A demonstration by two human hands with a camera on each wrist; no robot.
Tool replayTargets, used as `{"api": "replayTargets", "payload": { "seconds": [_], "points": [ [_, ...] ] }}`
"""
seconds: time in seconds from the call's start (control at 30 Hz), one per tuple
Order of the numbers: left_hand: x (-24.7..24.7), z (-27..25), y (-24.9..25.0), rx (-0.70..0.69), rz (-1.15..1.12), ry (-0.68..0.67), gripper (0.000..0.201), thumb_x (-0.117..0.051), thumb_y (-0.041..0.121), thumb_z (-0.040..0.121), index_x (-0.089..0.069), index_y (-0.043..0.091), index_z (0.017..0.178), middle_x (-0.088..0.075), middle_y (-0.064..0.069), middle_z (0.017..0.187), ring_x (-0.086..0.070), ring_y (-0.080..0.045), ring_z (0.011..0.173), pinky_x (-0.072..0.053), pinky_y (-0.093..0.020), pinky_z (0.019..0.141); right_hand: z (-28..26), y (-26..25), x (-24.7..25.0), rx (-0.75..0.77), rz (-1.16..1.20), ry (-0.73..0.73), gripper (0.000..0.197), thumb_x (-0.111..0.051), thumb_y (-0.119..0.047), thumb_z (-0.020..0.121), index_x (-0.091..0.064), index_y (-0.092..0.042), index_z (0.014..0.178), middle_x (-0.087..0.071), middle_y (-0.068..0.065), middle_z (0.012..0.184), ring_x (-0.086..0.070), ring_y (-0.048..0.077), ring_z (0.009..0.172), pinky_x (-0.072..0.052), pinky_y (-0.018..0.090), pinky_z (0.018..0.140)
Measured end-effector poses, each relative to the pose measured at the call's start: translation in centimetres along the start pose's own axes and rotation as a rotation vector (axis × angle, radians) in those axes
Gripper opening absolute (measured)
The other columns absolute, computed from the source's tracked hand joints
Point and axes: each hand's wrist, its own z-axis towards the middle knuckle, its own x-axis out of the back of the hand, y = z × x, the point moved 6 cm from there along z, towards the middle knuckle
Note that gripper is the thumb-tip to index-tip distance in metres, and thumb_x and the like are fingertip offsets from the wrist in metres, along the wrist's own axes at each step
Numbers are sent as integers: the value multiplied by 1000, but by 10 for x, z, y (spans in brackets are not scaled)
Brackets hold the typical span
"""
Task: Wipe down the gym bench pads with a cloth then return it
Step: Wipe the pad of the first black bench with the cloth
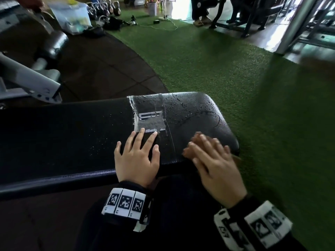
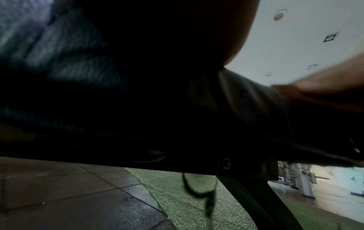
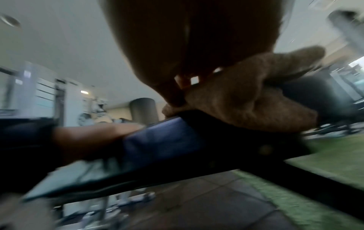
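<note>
A long black bench pad (image 1: 63, 134) runs across the head view. Its right end carries water droplets (image 1: 181, 109) and a clear taped patch (image 1: 150, 113). My left hand (image 1: 139, 147) lies flat on the pad beside the patch, fingers spread and straight. My right hand (image 1: 210, 154), blurred, presses flat on the pad's near right corner. Only a brown sliver of the cloth (image 1: 236, 158) shows under it there. In the right wrist view the tan cloth (image 3: 252, 99) is bunched under the palm on the pad's edge (image 3: 163, 140). The left wrist view is mostly dark.
A grey machine frame (image 1: 27, 77) with a roller pad (image 1: 54, 44) stands at left on dark rubber tiles (image 1: 99, 69). Green turf (image 1: 217, 60) spreads to the right and beyond. A plastic bin (image 1: 72, 15), kettlebells (image 1: 107, 8), cables and a person's legs (image 1: 199, 13) are at the back.
</note>
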Motion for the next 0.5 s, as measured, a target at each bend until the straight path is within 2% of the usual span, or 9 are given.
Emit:
{"api": "replayTargets", "payload": {
  "seconds": [0.1, 0.2, 0.33, 0.43, 0.5],
  "points": [
    [2, 0, 1, -8, -1, -1, 54, -15, 52, 90, -40, 47, 137, -37, 9, 150, -26, -13, 142, -14, -47, 113, 9, -32, -14, 42, 23, -32, 43, -34, -44, 93, -52, -38, 131, -40, -10, 146, -40, 27, 134, -27, 47, 111],
    [3, -1, 0, -21, 5, 0, 55, -13, 53, 91, -40, 46, 138, -37, 8, 150, -27, -13, 141, -15, -47, 113, 39, -33, -21, 51, 4, -80, 39, -37, -45, 95, -47, -42, 132, -35, -15, 148, -36, 22, 136, -20, 43, 114],
    [3, -2, 0, -15, -6, 3, 55, -12, 53, 90, -40, 47, 138, -36, 9, 150, -25, -12, 142, -13, -46, 114, 80, 13, -24, -24, -13, -186, 42, -34, -50, 95, -33, -49, 137, -20, -22, 152, -22, 13, 141, -12, 40, 117],
    [2, -2, -1, -7, -9, 15, 53, -15, 52, 91, -40, 47, 137, -36, 10, 150, -24, -12, 142, -13, -46, 115, 86, 56, -10, -122, 45, -165, 42, -36, -47, 96, -36, -46, 137, -22, -22, 152, -20, 9, 142, -15, 39, 117],
    [1, -2, -1, -8, -12, 22, 52, -17, 52, 91, -41, 47, 137, -37, 10, 149, -25, -12, 142, -14, -46, 115, 75, 71, -2, -126, 100, -98, 41, -40, -40, 96, -42, -38, 137, -28, -16, 151, -23, 8, 141, -17, 36, 116]
  ]
}}
